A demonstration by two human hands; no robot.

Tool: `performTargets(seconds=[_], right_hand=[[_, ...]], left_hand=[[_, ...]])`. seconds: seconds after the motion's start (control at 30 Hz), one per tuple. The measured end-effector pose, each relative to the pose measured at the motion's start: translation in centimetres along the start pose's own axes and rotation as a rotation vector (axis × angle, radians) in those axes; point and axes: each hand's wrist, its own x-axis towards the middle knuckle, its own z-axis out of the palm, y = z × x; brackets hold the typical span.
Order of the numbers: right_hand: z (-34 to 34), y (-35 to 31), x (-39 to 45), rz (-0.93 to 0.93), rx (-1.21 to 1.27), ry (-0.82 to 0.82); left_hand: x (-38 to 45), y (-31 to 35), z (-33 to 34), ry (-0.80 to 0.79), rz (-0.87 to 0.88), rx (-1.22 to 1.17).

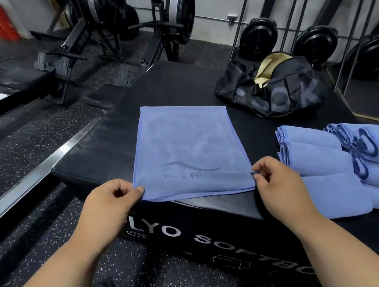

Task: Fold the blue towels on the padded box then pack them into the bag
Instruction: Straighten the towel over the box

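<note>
A blue towel [190,152] lies flat, folded in half, on the black padded box [171,82], with a faint logo near its front edge. My left hand [113,196] pinches its near left corner. My right hand [269,180] pinches its near right corner. To the right sit stacks of folded blue towels [312,156], and one more towel [337,198] lies flat in front of them. A black duffel bag [278,90] with a tan lining stands open at the back right of the box.
Rowing machines [115,33] stand on the speckled rubber floor behind and to the left. Black fans [259,36] line the back wall by metal rack posts. A red fire extinguisher [6,23] is at the far left.
</note>
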Motion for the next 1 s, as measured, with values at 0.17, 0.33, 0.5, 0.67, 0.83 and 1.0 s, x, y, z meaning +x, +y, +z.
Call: performTargets(seconds=[0.17, 0.33, 0.5, 0.67, 0.83, 1.0], right_hand=[[0.1, 0.6, 0.1, -0.002, -0.003, -0.017], [0.6, 0.3, 0.0, -0.003, -0.023, 0.008], [0.6, 0.0, -0.3, 0.028, -0.055, 0.0], [0.6, -0.8, -0.9, 0.128, -0.189, -0.082], [0.3, -1.2, -0.6, 0.199, -0.234, -0.126], [0.2, -1.7, -0.7, 0.18, -0.261, -0.125]], left_hand=[[-0.2, -0.3, -0.1, 0.012, -0.001, 0.042], [-0.4, -0.5, 0.5, 0.09, 0.019, 0.164], [-0.7, -0.3, 0.8, 0.121, -0.035, 0.134], [-1.2, -0.4, 1.2, 0.127, -0.125, 0.142], [-1.0, -0.9, 1.6, 0.074, -0.107, 0.14], [-1.3, -0.3, 1.8, 0.031, -0.115, -0.187]])
